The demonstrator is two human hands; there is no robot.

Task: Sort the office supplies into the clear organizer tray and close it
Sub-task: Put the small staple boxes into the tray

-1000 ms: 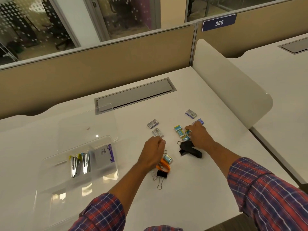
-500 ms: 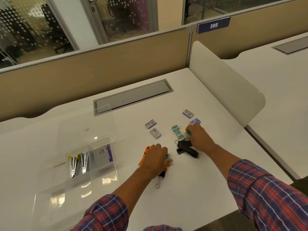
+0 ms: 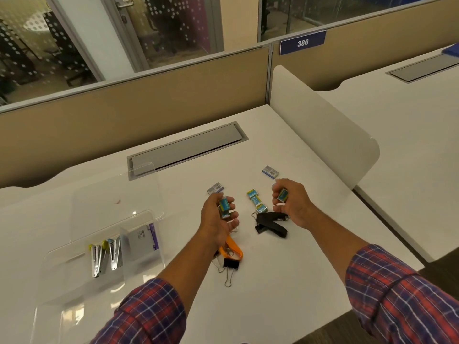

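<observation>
A: The left hand (image 3: 218, 219) grips two small blue boxes (image 3: 224, 207); the right hand (image 3: 293, 202) pinches another blue box (image 3: 282, 195).

B: The organizer tray (image 3: 82, 289)?

A: Left of the left hand, lid open, near corner cut off. Orange strap (image 3: 233, 249) partly hidden under that wrist. Beyond both hands: white desk (image 3: 285, 281), beige partition (image 3: 139, 108).

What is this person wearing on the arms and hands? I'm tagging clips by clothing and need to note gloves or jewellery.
Both arms wear a plaid shirt in red, blue and white checks, the left sleeve and right sleeve pushed up to leave the forearms bare. The left hand and right hand are bare: no gloves, watch or rings are visible.
</observation>
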